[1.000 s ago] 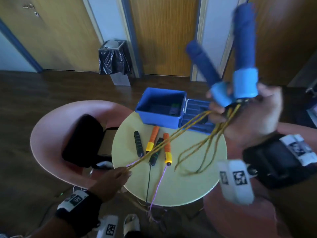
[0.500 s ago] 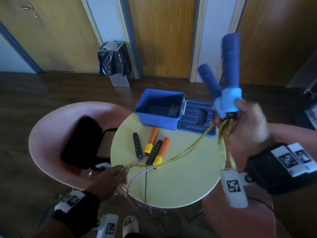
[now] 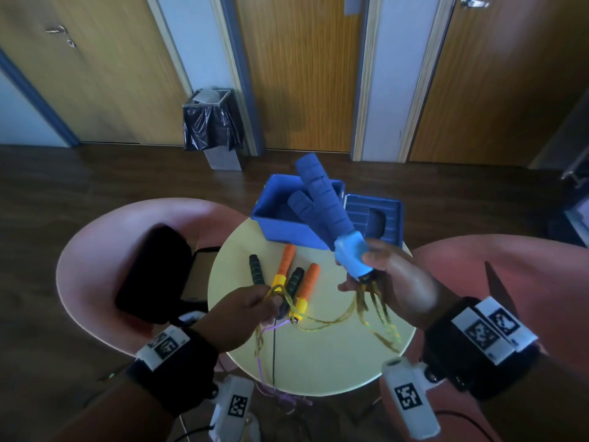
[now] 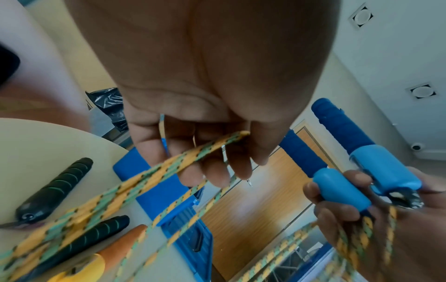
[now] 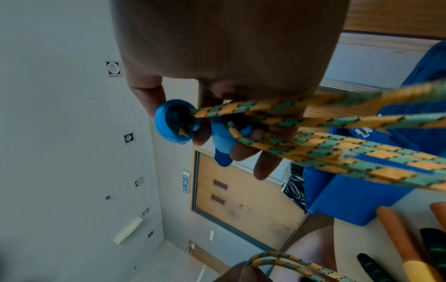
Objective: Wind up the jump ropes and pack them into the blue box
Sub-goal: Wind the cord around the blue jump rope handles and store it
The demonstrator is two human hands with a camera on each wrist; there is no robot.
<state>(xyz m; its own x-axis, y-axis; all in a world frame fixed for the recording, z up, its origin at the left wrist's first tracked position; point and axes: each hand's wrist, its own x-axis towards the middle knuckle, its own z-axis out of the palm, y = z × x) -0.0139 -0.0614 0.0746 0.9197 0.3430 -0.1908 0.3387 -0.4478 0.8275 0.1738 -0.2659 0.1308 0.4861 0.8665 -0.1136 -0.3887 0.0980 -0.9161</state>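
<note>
Right hand [image 3: 393, 279] grips blue handles [image 3: 325, 205] over blue box [image 3: 287, 231]; left hand [image 3: 242, 311] pinches yellow rope [image 3: 283, 295] nearby.

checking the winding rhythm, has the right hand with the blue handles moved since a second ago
Yes. The right hand has dropped and come inward: the blue handles stood high against the doors, and now overlap the blue box on the table.
</note>
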